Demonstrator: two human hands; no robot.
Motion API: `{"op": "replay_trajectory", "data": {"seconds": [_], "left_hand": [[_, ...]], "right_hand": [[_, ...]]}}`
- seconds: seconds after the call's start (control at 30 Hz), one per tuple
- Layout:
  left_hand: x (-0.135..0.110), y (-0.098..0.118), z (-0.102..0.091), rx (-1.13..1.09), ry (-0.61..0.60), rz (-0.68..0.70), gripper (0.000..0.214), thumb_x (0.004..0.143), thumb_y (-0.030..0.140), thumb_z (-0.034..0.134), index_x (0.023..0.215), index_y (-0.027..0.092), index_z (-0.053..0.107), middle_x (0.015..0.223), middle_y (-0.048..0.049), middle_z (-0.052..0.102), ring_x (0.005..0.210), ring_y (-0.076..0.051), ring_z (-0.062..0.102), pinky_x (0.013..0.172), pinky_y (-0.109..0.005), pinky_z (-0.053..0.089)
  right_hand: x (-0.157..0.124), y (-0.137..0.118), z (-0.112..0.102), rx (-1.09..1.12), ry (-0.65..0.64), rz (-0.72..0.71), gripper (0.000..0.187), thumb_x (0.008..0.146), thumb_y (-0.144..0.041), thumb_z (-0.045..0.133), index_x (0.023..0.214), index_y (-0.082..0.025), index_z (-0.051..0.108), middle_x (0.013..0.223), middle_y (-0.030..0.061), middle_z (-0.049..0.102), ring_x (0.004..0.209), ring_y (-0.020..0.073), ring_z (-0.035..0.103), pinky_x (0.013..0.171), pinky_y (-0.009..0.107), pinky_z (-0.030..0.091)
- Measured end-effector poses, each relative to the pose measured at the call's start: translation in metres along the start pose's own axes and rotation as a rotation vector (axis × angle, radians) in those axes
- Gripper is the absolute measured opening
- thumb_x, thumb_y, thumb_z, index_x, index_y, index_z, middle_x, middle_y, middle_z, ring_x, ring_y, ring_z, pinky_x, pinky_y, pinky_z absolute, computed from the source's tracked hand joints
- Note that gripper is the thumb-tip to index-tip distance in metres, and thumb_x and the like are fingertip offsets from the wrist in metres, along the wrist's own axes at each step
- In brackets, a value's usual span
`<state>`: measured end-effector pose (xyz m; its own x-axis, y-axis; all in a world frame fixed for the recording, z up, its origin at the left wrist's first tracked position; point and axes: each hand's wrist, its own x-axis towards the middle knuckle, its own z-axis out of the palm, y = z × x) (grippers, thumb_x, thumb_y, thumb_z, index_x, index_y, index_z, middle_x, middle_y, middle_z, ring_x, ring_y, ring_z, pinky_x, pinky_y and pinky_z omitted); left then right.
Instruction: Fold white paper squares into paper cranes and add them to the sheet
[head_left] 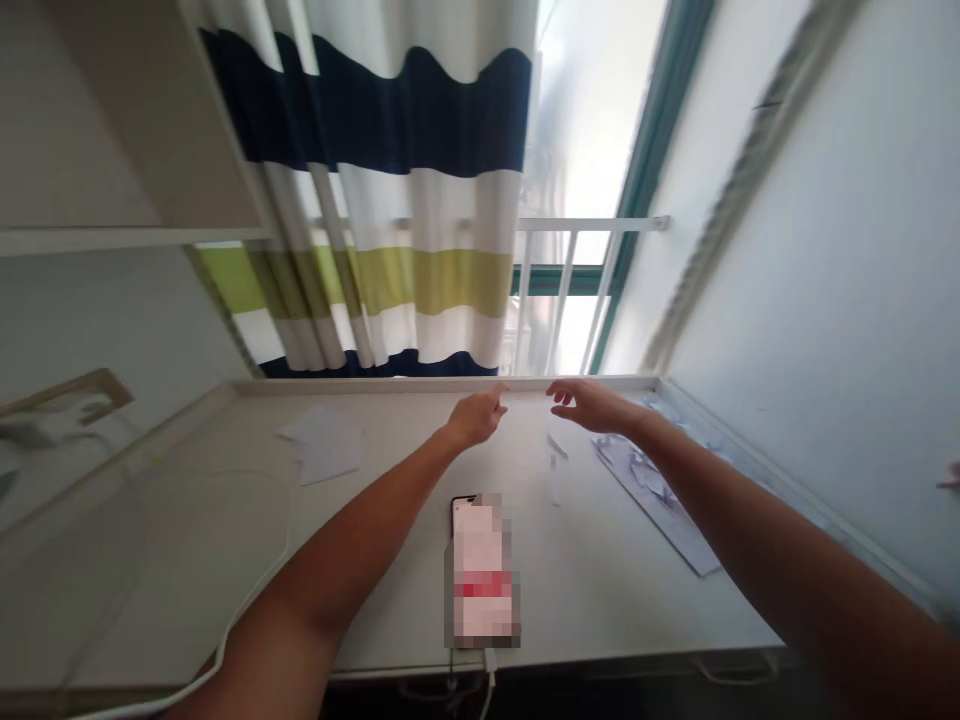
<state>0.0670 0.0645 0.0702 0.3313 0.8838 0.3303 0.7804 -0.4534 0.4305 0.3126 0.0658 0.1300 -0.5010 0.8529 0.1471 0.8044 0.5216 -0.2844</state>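
Observation:
Over the far part of the white desk (420,600), my left hand (476,416) reaches in from the left, its index finger stretched out and its thumb apart from it. I see nothing in its grasp. My right hand (586,406) is level with it, a short gap to the right, with bent fingers spread and nothing visible between them. Below the right hand lie thin paper strips (556,446). A heap of torn paper (651,478) sits on the desk beneath my right forearm. Nearer to me is a phone (480,560), its screen lit and partly pixelated.
White paper sheets (328,448) lie to the left. A white cable (259,585) curves across the desk's left side, and a plug (490,660) sits at the phone's lower end. Behind the desk's raised back edge hang a striped curtain (420,210) and a white railing (592,225).

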Motion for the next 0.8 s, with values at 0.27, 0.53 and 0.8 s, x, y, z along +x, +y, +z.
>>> {"op": "replay_trajectory", "data": {"seconds": [0.27,0.53,0.8], "left_hand": [[-0.160,-0.160,-0.125,0.045,0.311,-0.388,0.062,0.090,0.019,0.053,0.150,0.019,0.041,0.123,-0.0109,0.072,0.112,-0.023,0.068,0.097,-0.035,0.049],[-0.255,-0.216,-0.114,0.109,0.172,-0.419,0.063,0.084,0.051,0.069,0.137,0.018,0.060,0.145,-0.0138,0.058,0.138,-0.031,0.050,0.117,-0.043,0.034],[-0.251,-0.220,-0.109,0.070,0.265,-0.320,0.023,0.092,0.031,0.062,0.105,0.021,0.077,0.109,-0.0109,0.076,0.111,-0.028,0.065,0.105,-0.045,0.042]], "right_hand": [[0.119,-0.202,0.122,0.060,-0.239,-0.436,0.033,0.089,-0.026,0.069,0.120,-0.018,0.069,0.124,0.0119,0.072,0.113,0.0265,0.067,0.101,0.037,0.050],[0.160,-0.290,0.204,-0.035,-0.355,-0.565,0.048,0.087,-0.039,0.070,0.129,-0.018,0.066,0.133,0.0162,0.066,0.121,0.0334,0.063,0.100,0.042,0.049],[0.173,-0.285,0.202,-0.121,-0.378,-0.632,0.037,0.098,-0.041,0.053,0.124,-0.022,0.069,0.126,0.0136,0.071,0.114,0.0344,0.066,0.095,0.045,0.050]]}}
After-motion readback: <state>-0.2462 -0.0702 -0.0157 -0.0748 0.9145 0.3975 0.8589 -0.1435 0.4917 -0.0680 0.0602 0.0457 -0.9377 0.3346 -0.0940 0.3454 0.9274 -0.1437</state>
